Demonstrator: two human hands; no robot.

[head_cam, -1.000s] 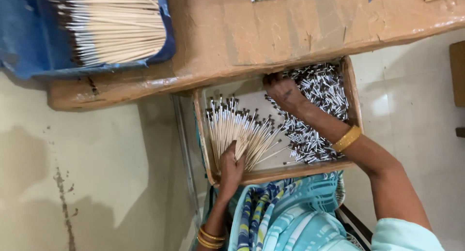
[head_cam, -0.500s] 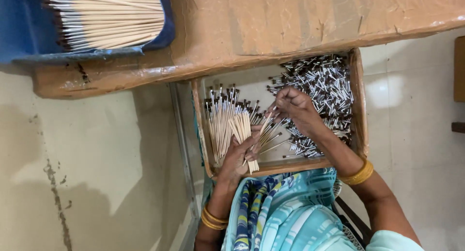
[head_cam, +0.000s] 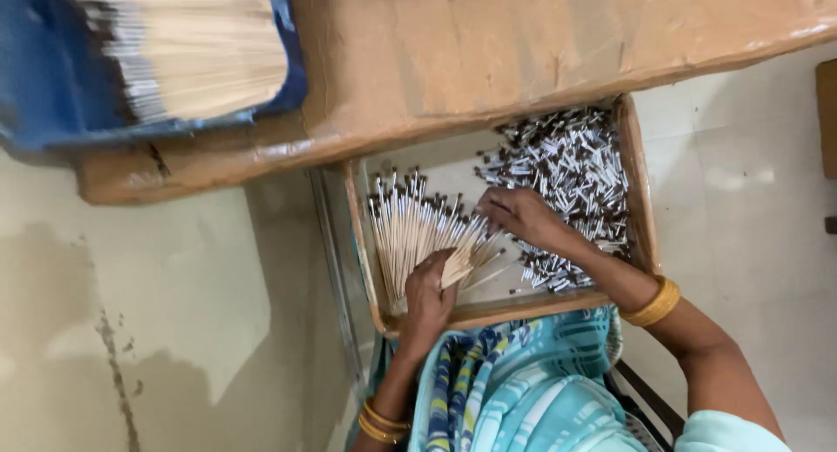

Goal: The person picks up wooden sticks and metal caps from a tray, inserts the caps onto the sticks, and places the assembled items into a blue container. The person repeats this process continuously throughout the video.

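Pale wooden sticks with dark tips fan out in the left half of a shallow cardboard tray resting on the person's lap, just under a worn brown table. The left hand is closed around the near ends of this bundle. The right hand, fingers loosely curled, touches the fan's right edge beside a heap of small dark-and-white caps. This looks like mid-assembly; fitting another piece would need a fine pinch. A blue bin of sticks sits far left.
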